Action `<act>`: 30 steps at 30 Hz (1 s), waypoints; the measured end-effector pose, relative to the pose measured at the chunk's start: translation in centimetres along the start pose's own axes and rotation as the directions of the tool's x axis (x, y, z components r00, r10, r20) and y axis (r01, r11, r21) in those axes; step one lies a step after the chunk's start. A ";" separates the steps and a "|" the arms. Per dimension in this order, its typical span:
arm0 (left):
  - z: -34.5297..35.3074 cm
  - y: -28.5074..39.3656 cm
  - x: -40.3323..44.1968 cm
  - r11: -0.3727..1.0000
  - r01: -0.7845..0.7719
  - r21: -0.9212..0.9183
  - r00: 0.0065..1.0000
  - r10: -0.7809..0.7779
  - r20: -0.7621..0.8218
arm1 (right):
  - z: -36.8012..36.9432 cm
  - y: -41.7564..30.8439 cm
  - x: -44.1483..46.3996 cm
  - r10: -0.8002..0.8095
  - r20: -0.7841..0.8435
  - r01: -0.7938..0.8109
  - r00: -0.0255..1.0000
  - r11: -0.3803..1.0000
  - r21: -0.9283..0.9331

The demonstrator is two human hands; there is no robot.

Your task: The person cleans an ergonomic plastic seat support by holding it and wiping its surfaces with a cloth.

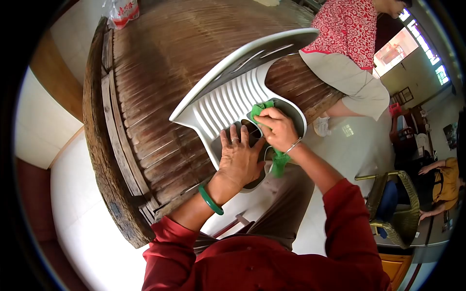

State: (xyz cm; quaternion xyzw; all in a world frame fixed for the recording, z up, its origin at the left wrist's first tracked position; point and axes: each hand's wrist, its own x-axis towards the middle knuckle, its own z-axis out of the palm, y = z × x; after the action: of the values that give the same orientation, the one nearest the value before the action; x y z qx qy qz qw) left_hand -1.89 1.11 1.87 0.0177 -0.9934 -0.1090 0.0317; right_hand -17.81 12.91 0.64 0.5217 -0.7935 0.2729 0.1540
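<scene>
Green cloth (258,108) on ribbed white piece (225,105)

Watching from afar, I see a slatted platform (160,92) at left. Across its near edge sits the ribbed white piece. On that, the left hand (238,157) lies flat, fingers spread; beside it, the right hand (279,130) grasps the green cloth. Farther right, a person (345,36) wears patterned red.

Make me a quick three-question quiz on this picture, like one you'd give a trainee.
1. Which of the person's hands holds the green cloth?
2. True or false: the left hand is raised well clear of the white ridged piece.
3. Fill in: the left wrist wears a green ____.

Key:
1. The right hand.
2. False; it rests on the piece, fingers spread.
3. Bangle.
</scene>
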 end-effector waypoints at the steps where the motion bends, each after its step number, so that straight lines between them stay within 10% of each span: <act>1: 0.3 -0.2 -0.3 0.999 -0.020 -0.036 0.999 0.018 -0.038 | -0.8 0.8 0.0 0.005 0.050 -0.005 0.999 1.000 0.011; 6: 1.0 0.2 -0.1 0.999 -0.022 -0.032 0.999 0.021 -0.051 | -0.1 3.3 1.3 0.194 -0.034 -0.196 0.980 0.954 -0.227; 10: 0.1 0.1 0.2 1.000 0.002 -0.004 1.000 -0.002 0.008 | 1.0 -1.3 0.1 0.078 0.063 -0.080 0.995 0.996 0.032; 13: 0.7 -0.5 0.0 0.998 -0.030 -0.062 0.997 0.026 -0.070 | -2.5 0.5 0.1 0.148 0.373 -0.282 0.916 0.898 0.338; 16: 1.5 -0.4 0.1 0.997 -0.026 -0.073 0.992 0.017 -0.124 | -4.7 0.9 -1.4 0.491 0.505 -0.689 0.710 0.340 0.640; 17: 1.5 -0.3 0.1 0.998 -0.024 -0.050 0.992 0.018 -0.123 | -5.2 1.1 -1.9 0.499 0.496 -0.688 0.710 0.344 0.639; 19: 1.5 -0.1 0.1 0.999 -0.034 -0.019 0.990 0.031 -0.139 | -6.1 1.0 -2.1 0.528 0.487 -0.509 0.696 -0.116 0.853; 30: 2.1 -0.5 0.0 0.997 -0.070 -0.029 0.978 0.062 -0.198 | -7.6 1.1 -2.6 0.576 0.404 -0.419 0.711 -0.115 0.901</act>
State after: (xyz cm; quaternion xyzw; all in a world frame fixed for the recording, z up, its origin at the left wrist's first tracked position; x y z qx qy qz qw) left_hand -2.04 1.04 -0.25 -0.0051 -0.9833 -0.1232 0.1337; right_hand -18.04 19.72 5.08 0.1306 -0.5360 0.7823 -0.2890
